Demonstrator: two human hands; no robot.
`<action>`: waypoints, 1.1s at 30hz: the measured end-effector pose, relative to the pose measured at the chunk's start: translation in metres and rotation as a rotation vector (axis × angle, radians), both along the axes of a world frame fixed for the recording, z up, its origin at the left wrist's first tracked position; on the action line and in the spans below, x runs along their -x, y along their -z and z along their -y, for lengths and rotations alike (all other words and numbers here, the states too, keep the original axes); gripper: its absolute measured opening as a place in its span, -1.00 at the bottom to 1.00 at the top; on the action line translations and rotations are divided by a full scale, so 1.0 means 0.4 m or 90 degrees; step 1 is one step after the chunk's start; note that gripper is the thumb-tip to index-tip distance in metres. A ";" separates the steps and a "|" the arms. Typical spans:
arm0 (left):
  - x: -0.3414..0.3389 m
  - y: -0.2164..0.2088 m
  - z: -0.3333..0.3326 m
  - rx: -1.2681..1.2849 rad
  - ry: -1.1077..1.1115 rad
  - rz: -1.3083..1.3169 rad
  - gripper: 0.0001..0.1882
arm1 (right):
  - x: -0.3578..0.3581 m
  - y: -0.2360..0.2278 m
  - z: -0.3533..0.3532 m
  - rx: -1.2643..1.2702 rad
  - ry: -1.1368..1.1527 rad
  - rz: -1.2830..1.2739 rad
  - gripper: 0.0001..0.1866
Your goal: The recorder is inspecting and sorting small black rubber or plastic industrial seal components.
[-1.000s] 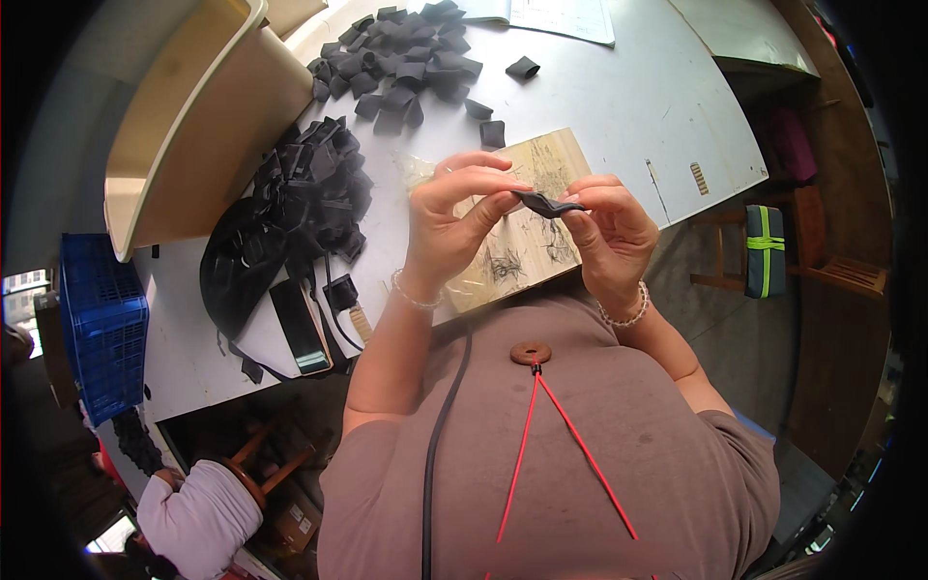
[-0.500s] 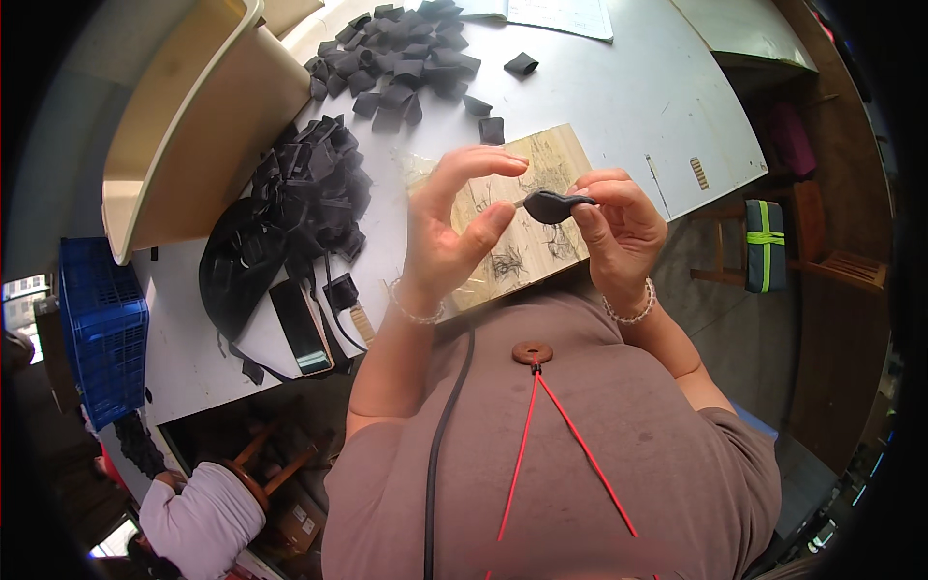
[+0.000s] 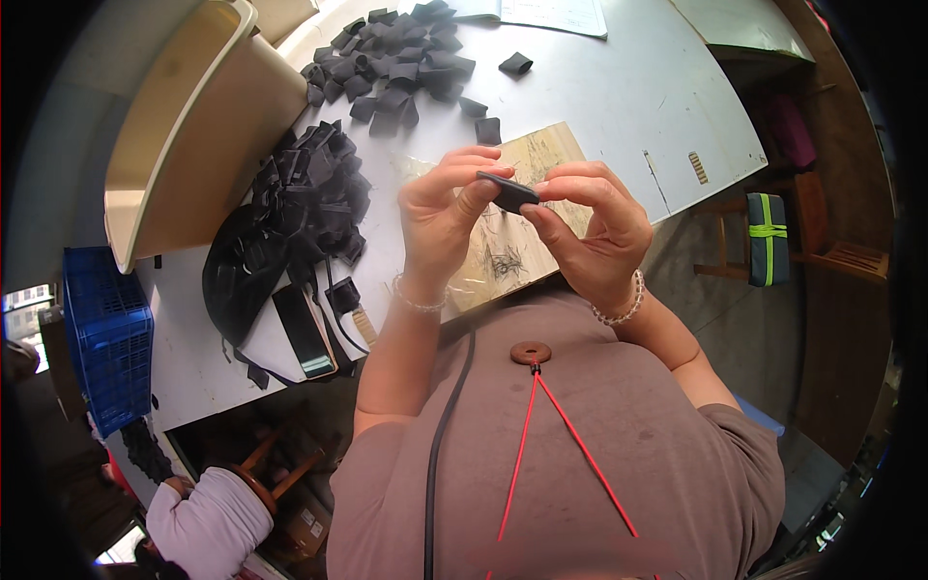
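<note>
A small black fabric loop (image 3: 510,195) is stretched between my hands, above a wooden board (image 3: 536,256) with dark threads scattered over it. My left hand (image 3: 433,217) pinches its left end between thumb and fingers. At the other end, the thumb and fingertips of my right hand (image 3: 601,232) close on its edge. Behind my hands lies a loose pile of similar black fabric loops (image 3: 401,72). Another heap of black pieces (image 3: 314,184) sits to the left, spilling from a black bag-like cloth.
A phone (image 3: 303,329) lies by the left heap. A cream plastic bin (image 3: 203,126) and a blue crate (image 3: 108,333) stand at the left. An open notebook (image 3: 556,14) is at the back. Stools (image 3: 764,240) stand right; another person (image 3: 208,522) sits lower left.
My left thumb and fingers, apart before, have closed on the fabric loop's left end. My right hand has moved left, and the loop has shifted left with it and flattened.
</note>
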State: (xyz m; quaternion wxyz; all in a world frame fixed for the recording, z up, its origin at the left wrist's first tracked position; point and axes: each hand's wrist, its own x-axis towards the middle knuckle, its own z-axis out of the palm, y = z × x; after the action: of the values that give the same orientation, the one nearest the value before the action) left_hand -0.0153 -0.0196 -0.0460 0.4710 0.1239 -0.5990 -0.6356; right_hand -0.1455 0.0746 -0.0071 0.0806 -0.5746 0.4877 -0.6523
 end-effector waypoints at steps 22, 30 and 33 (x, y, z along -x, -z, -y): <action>0.014 0.031 -0.029 -0.143 0.053 -0.012 -0.80 | 0.004 0.005 0.008 0.027 0.096 -0.139 -0.78; 0.034 -0.069 -0.031 0.002 -0.071 -0.039 -0.86 | 0.019 -0.045 0.034 0.104 0.082 -0.157 -0.81; 0.074 -0.150 0.004 0.158 -0.180 0.013 -0.88 | 0.020 -0.084 0.076 0.135 0.089 -0.011 -0.88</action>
State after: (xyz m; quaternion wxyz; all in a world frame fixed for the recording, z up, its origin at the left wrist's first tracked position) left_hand -0.0448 -0.0212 0.0142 0.5615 0.1542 -0.6541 -0.4829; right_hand -0.1533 0.0442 0.0264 -0.0304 -0.5503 0.4554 -0.6992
